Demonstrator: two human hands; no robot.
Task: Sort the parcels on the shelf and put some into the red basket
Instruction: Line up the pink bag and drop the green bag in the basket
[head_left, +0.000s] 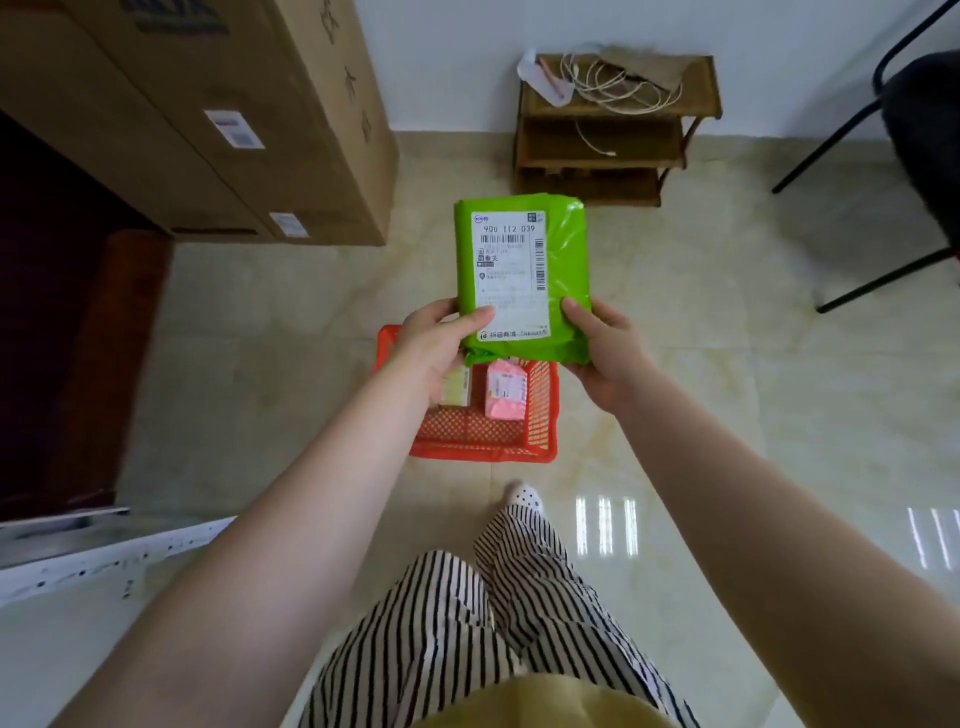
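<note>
Striped trousers (498, 623) are closest to us, low down, with one spotty sock (524, 496) just this side of the red basket (540, 410). Left of the basket, big brown boxes (208, 119) stand by the wall.

Right above the basket, two hands hold up a green parcel (563, 275). On its left side, the left hand (431, 348) grips the bottom corner, thumb on the white label (511, 270). On its right side, the right hand (602, 353) grips the other bottom corner, thumb on the shiny wrap.

Down in the basket lie a pink parcel (504, 389) and a pale one (457, 387), partly hidden by the left hand.

Beyond the basket stands a little wooden rack (613, 140) with white cables (618, 85) on top. Far right of it are black chair legs (857, 124).

The green parcel looks soft and light, like a puffy bag. Its plastic skin looks slippery, so holding both bottom corners seems smart. It could probably drop into the basket safely.
</note>
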